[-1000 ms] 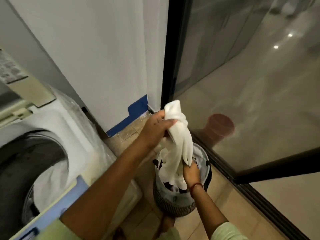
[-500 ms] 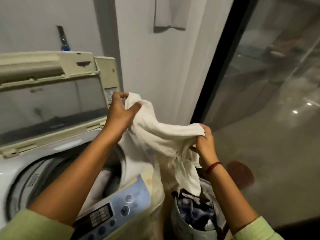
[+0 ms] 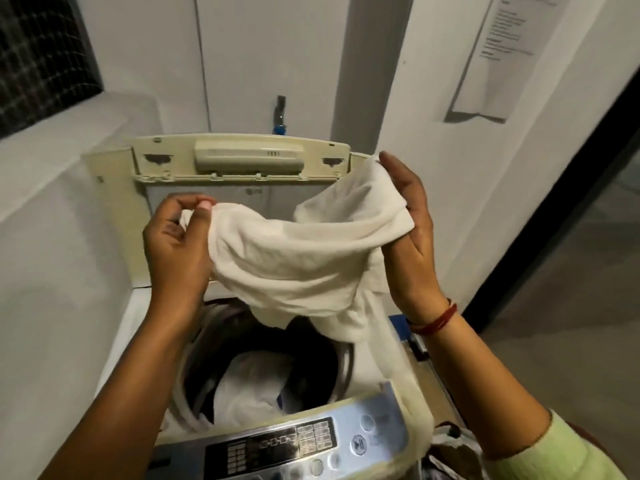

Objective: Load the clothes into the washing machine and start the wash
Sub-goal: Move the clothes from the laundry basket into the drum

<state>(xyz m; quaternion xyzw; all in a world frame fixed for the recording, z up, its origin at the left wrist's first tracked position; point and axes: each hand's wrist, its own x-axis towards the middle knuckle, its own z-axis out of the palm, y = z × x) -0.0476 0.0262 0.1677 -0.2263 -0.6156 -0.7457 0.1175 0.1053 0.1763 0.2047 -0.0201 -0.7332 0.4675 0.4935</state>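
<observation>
White walls and a dark door frame close in our laundry corner, where the top-loading washing machine (image 3: 138, 306) stands with its lid (image 3: 239, 161) raised. We hold a white garment (image 3: 301, 258) stretched above the open drum (image 3: 311, 348): our left hand (image 3: 176, 244) pinches one end, our right hand (image 3: 412, 237) grips the other. White clothes (image 3: 252, 393) already lie inside. We judge loading partway done. What looks like more laundry shows in the basket (image 3: 450, 445) at lower right, and the control panel (image 3: 294, 441) awaits the start.
</observation>
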